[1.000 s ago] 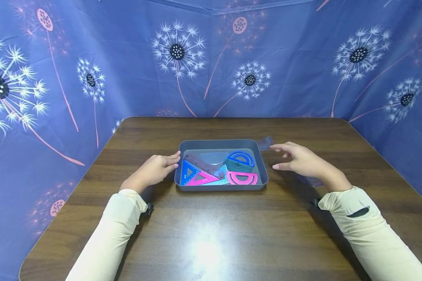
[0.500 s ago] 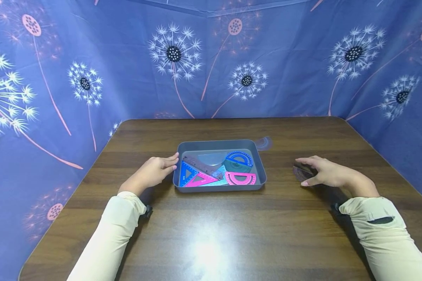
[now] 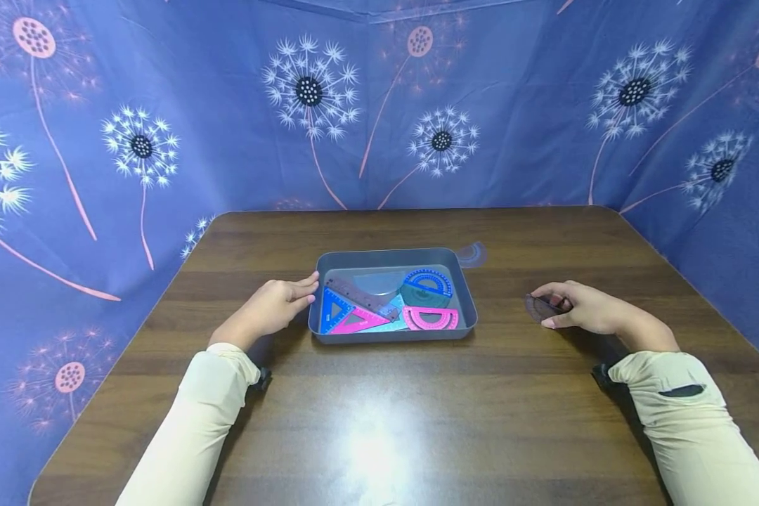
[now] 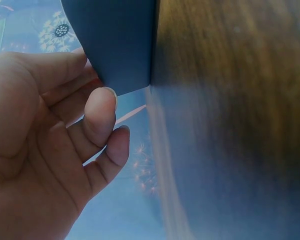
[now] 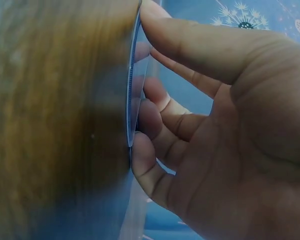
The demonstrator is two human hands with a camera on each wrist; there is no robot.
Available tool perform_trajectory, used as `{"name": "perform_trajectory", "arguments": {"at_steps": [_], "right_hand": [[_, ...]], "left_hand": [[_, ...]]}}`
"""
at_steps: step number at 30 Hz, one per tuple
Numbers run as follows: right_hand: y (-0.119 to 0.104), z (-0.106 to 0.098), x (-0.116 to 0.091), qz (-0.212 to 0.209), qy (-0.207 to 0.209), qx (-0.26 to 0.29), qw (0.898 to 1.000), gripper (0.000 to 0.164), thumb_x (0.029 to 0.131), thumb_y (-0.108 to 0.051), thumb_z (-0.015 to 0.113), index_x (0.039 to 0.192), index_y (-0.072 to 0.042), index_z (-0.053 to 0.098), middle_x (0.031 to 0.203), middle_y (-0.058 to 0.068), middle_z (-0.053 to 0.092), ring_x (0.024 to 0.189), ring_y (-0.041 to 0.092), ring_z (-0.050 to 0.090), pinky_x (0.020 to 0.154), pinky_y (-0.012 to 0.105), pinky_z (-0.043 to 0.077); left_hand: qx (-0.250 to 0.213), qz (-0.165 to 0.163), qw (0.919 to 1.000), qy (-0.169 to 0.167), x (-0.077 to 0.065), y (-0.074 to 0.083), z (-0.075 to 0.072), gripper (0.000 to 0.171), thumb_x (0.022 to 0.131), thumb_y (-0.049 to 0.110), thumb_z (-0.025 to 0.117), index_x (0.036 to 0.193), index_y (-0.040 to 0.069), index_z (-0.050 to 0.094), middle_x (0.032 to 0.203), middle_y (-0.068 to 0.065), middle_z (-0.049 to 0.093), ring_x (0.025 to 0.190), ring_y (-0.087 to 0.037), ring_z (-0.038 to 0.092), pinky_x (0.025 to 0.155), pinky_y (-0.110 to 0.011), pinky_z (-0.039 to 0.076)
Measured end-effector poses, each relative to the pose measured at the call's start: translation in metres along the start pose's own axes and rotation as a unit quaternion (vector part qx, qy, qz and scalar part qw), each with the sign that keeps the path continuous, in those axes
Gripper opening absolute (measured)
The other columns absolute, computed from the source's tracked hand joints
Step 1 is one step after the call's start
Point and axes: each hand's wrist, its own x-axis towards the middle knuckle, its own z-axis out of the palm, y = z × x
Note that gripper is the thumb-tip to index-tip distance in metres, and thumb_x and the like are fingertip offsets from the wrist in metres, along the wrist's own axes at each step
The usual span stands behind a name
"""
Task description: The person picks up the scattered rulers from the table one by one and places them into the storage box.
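A grey rectangular tray sits mid-table. My left hand is at its left side, fingertips against the wall, as the tray wall shows in the left wrist view. To the right of the tray, my right hand pinches a clear, dark-tinted protractor by its edge, low over the table. Its thin edge lies between thumb and fingers in the right wrist view. Inside the tray are a blue set square, a pink set square, a greyish ruler, a blue protractor and a pink protractor.
Behind the tray's right corner lies another clear protractor. A dark green transparent piece overlaps the blue protractor in the tray. The wooden table ends at a blue dandelion-print cloth.
My right hand has moved right, away from the tray's right corner, and now grips the clear protractor that was lying on the table. The left hand has stayed against the tray.
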Motion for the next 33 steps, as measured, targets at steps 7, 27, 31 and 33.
{"name": "perform_trajectory", "arguments": {"at_steps": [7,27,31,33], "right_hand": [[-0.009,-0.001,0.006,0.027,-0.003,-0.032,0.999,0.053,0.087,-0.019,0.078,0.129,0.003,0.056,0.080,0.003,0.051,0.071,0.013,0.045,0.066,0.027,0.038],[-0.019,-0.003,0.007,0.098,-0.022,-0.004,0.995,0.079,0.076,-0.027,0.088,0.133,0.009,0.047,0.093,0.016,0.059,0.079,0.021,0.054,0.065,0.032,0.044],[-0.019,-0.003,0.005,0.112,-0.013,0.003,0.994,0.079,0.075,-0.027,0.088,0.131,0.010,0.046,0.096,0.018,0.058,0.080,0.022,0.055,0.067,0.033,0.045],[-0.019,-0.002,0.005,0.115,-0.010,0.010,0.993,0.078,0.075,-0.025,0.088,0.130,0.010,0.046,0.096,0.018,0.058,0.080,0.022,0.055,0.067,0.032,0.045]], "left_hand": [[-0.007,-0.007,0.9999,-0.008,0.001,-0.001,-0.004,0.038,0.102,0.017,0.057,0.136,0.001,0.057,0.149,-0.008,0.046,0.056,-0.013,0.055,0.073,-0.035,0.049],[-0.015,-0.021,0.9995,-0.020,0.001,0.001,-0.008,0.038,0.103,0.017,0.057,0.137,0.002,0.056,0.151,-0.007,0.045,0.080,-0.024,0.069,0.070,-0.034,0.052],[-0.019,-0.026,0.9992,-0.026,0.003,0.001,-0.008,0.039,0.103,0.019,0.057,0.138,0.003,0.056,0.151,-0.006,0.044,0.057,-0.014,0.059,0.060,-0.029,0.050],[-0.020,-0.020,0.9992,-0.028,0.003,0.000,-0.009,0.039,0.103,0.019,0.056,0.138,0.002,0.056,0.152,-0.007,0.043,0.050,-0.012,0.055,0.057,-0.028,0.050]]}}
